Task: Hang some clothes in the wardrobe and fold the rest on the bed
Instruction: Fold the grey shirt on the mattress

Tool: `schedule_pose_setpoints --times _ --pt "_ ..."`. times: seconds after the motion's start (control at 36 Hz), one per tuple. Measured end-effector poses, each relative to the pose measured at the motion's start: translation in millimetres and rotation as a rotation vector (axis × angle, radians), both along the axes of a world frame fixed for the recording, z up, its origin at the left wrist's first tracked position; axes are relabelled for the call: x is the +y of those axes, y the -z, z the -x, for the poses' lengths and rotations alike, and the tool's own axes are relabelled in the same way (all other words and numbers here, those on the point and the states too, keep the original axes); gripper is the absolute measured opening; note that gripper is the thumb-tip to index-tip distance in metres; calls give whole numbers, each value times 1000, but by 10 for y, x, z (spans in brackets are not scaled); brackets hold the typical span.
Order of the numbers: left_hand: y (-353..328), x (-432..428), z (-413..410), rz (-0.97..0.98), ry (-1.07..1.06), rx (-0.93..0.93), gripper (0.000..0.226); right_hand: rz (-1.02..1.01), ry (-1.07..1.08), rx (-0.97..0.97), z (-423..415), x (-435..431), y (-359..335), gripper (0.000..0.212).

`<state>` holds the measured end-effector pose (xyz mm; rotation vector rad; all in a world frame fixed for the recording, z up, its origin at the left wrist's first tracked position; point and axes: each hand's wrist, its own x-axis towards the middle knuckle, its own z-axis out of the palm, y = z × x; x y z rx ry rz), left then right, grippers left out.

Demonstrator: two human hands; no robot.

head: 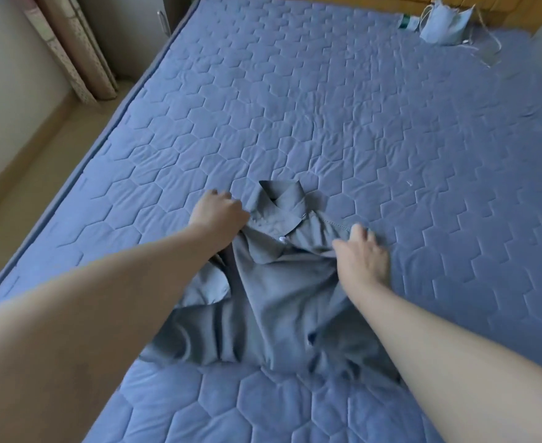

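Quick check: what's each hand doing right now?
Left hand: fingers curled, grips the shirt at one shoulder.
Right hand: grips the shirt at the other shoulder.

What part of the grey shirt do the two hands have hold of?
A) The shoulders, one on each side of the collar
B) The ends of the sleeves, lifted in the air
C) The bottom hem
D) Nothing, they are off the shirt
A: the left hand and right hand grip the grey shirt at its shoulders, either side of the collar, on the bed.
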<state>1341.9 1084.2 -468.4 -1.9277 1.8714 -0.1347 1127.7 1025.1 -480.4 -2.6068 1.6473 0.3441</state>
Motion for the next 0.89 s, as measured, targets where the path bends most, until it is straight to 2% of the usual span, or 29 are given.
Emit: schedule_pose_setpoints --times 0.06,0.08,0.11,0.14,0.19,0.28,0.36,0.47,0.56,0.61,0.67,0.72,0.81,0.89 --pt "-102 -246 -138 212 -20 -56 22 -24 149 -189 -149 -310 -90 28" --pt "-120 -363 -215 329 -73 -33 24 -21 190 -262 -223 -469 -108 28" --pt "-129 -473 -270 365 -165 35 22 0 221 -320 -298 -620 -122 27" --pt "-95 -583 -303 380 -252 119 23 24 253 -385 -369 -748 -127 27" --pt "30 -760 -334 369 -417 206 46 17 298 -520 -491 -923 -77 31" --pt "306 -724 -316 315 -512 335 64 -126 317 -633 -562 -965 142 55" --pt "659 -457 -206 235 -473 432 70 -161 232 -512 -414 -799 509 65" --pt "1233 110 40 262 -167 490 74 -110 49 -366 -132 -341 991 50" --pt "1649 584 187 96 12 481 88 -168 -132 -269 84 51 1250 51" --pt "1809 806 242 -65 55 446 106 -260 -239 -156 226 245 1417 62" --pt "1887 905 279 -167 -7 415 119 -367 -284 28 324 358 1563 83" --pt "1934 900 299 -181 -66 392 123 -317 -271 126 358 400 1613 94" --pt "2015 848 292 -184 -106 379 122 -321 -235 153 392 310 1703 67" --pt "2038 800 319 -128 -92 372 97 -319 -236 92 398 206 1724 56"
